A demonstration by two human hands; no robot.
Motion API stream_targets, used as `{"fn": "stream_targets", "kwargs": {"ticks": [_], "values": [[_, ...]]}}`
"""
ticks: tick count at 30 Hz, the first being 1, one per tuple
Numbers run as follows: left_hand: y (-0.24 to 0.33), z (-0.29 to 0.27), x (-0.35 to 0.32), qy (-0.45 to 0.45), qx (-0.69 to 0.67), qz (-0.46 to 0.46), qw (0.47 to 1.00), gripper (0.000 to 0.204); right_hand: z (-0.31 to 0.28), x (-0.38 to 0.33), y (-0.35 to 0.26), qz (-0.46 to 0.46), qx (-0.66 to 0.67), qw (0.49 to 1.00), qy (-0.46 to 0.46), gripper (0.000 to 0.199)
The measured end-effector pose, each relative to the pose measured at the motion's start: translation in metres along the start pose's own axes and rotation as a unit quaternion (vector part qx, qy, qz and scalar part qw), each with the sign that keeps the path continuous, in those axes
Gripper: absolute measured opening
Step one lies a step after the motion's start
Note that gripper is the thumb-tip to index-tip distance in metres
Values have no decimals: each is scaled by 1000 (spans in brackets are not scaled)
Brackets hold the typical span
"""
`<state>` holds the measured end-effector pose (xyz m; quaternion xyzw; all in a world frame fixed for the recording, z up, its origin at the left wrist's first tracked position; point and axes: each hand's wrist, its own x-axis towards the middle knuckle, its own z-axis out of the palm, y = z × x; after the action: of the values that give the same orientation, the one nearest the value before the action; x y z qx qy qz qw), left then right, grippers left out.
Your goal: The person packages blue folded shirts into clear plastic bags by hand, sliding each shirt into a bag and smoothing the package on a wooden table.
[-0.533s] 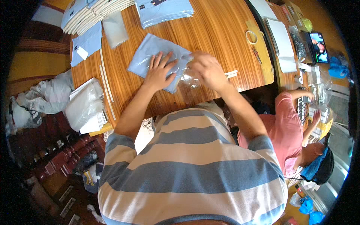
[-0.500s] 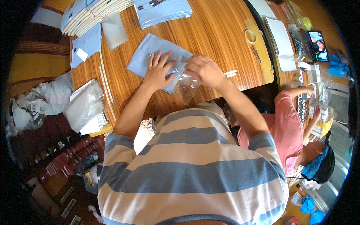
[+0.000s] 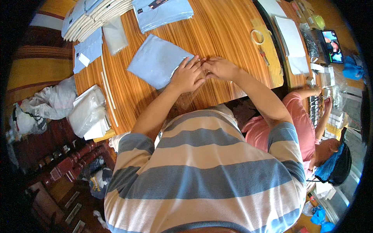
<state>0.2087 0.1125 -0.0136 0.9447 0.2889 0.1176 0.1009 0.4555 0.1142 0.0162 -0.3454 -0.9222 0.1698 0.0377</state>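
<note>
Left hand (image 3: pixel 187 76) lies flat, fingers spread, pinning the clear bag's mouth over the folded blue cloth (image 3: pixel 155 61) on the wooden surface (image 3: pixel 225 31), while right hand (image 3: pixel 220 68), fingers pinched shut just beside, grips the bag's edge, seemingly to keep it taut.

Bare wood of the surface (image 3: pixel 217 35) lies open at twelve o'clock from the two hands, up to the stack of blue packets (image 3: pixel 163 9) at the far edge. At ten o'clock the flat blue bagged cloth (image 3: pixel 155 62) blocks the way, partly under the left hand (image 3: pixel 186 75). At two o'clock a tape ring (image 3: pixel 257 37) and a small tool (image 3: pixel 264 56) lie well apart from the right hand (image 3: pixel 219 68). At nine o'clock thin white strips (image 3: pixel 108 93) cross the wood beside a pile of white bags (image 3: pixel 87 112).
</note>
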Motion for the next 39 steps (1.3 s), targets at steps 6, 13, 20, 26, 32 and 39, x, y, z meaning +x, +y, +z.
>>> {"fn": "stream_targets", "kwargs": {"ticks": [6,13,20,26,32,39], "values": [[-5,-3,4,-14,29,0,999,61,-6,-3,16,-4,2,1000,-14,26],[-21,-1,2,-75,78,22,994,58,-4,4,30,-64,-25,997,23,18],[-24,1,1,-78,51,74,993,62,-2,-35,1,-144,-113,983,24,14],[-24,-10,-1,-98,33,105,989,59,-3,-55,-41,-43,-93,994,44,24],[-36,-12,8,29,-114,46,992,48,-12,-9,-58,44,38,988,140,39],[-37,-22,-22,-15,30,40,999,49,13,3,-56,35,-28,999,8,26]]}}
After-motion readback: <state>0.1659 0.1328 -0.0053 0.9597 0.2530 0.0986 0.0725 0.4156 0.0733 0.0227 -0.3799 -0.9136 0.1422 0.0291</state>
